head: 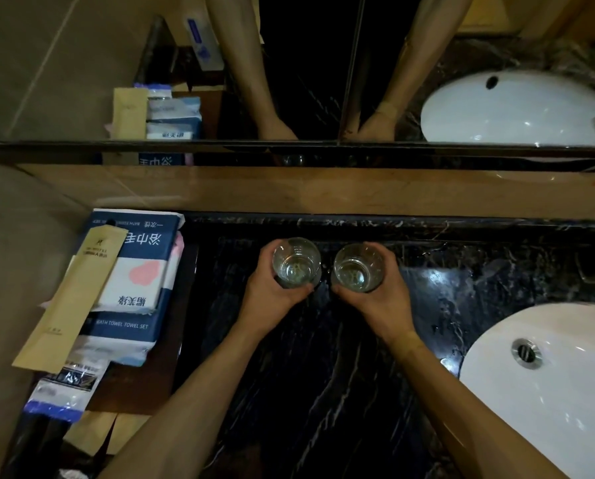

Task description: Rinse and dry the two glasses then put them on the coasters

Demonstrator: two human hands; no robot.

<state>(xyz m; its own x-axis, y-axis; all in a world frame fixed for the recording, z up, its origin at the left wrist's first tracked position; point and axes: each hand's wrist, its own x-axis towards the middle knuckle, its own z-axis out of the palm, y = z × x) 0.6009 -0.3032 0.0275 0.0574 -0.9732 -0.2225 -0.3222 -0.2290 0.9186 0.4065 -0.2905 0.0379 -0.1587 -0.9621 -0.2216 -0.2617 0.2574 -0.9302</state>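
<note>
Two clear drinking glasses stand upright side by side near the back of the black marble counter (323,357). My left hand (271,292) wraps the left glass (296,262) from its left and near side. My right hand (379,295) wraps the right glass (358,267) from its right and near side. A dark coaster edge (318,276) shows under the left glass; whether the right glass rests on one I cannot tell. Both glasses look empty.
A white sink (548,392) with a metal drain (526,352) lies at the right. Blue and white towel packets (133,288) and a tan paper sleeve (71,302) are stacked at the left. A mirror (289,63) above the beige backsplash reflects my arms.
</note>
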